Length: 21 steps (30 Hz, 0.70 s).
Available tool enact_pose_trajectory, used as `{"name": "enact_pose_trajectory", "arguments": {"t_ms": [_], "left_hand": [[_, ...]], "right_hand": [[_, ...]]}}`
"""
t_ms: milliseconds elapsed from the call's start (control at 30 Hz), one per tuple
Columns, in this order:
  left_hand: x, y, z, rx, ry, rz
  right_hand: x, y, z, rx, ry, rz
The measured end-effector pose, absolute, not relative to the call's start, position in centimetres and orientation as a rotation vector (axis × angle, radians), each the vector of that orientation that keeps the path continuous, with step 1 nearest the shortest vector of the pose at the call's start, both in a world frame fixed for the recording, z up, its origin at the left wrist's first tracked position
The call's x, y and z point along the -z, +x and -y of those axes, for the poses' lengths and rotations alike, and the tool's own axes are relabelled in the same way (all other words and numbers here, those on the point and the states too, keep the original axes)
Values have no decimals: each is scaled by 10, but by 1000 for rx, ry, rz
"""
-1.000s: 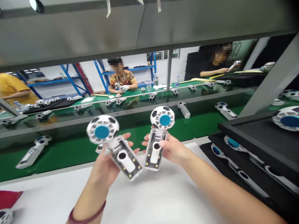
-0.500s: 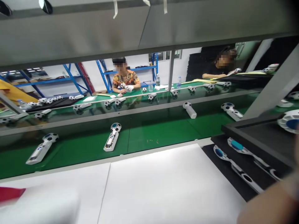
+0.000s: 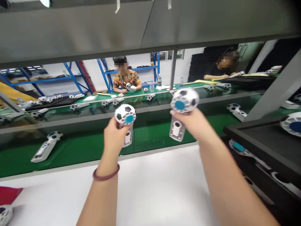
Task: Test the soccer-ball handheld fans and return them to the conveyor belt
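a grey metal canopy (image 3: 82, 34) spans the top; below it the green belt (image 3: 150, 125) runs left to right, with the white worktop (image 3: 162, 185) on its near side and a black tray (image 3: 265, 135) at the right. what is new since half a second ago is the hands: then a blur at the near edge or out of sight, both are now out over the belt and loaded – so neither seems free for another piece. the left hand (image 3: 114, 133) grips a football-headed fan (image 3: 127, 114) around its neck; the right hand (image 3: 192, 121) holds a second football fan (image 3: 184, 100) the same way – heads up, blue discs towards the near side, clear handles hanging below. whether either handle touches the belt, i cannot tell. a dark red bracelet (image 3: 105, 177) circles the left wrist.
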State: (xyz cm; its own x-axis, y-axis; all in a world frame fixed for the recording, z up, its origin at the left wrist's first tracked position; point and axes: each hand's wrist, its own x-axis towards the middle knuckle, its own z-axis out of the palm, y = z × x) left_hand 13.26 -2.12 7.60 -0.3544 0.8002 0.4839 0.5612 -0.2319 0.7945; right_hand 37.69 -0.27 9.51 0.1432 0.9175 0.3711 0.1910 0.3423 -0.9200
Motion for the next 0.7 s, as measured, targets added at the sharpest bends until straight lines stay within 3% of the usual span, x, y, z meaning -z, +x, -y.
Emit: {"name": "enact_pose_trajectory", "arguments": {"t_ms": [133, 233, 433, 600, 700], "left_hand": [[-17, 143, -24, -1266, 1792, -2036], [-5, 132, -30, -1116, 1940, -2078], [-1, 97, -27, -936, 1889, -2400], [29, 88, -31, -657, 1792, -2376], [22, 96, -26, -641, 1790, -2368]], "right_hand": [[-32, 365, -49, -712, -1371, 1406], [-13, 371, -61, -678, -1489, 1336], [-50, 378, -40, -314, -1541, 1362], [-62, 357, -27, -388, -1407, 1501], [-59, 349, -25, -500, -1396, 1537]]}}
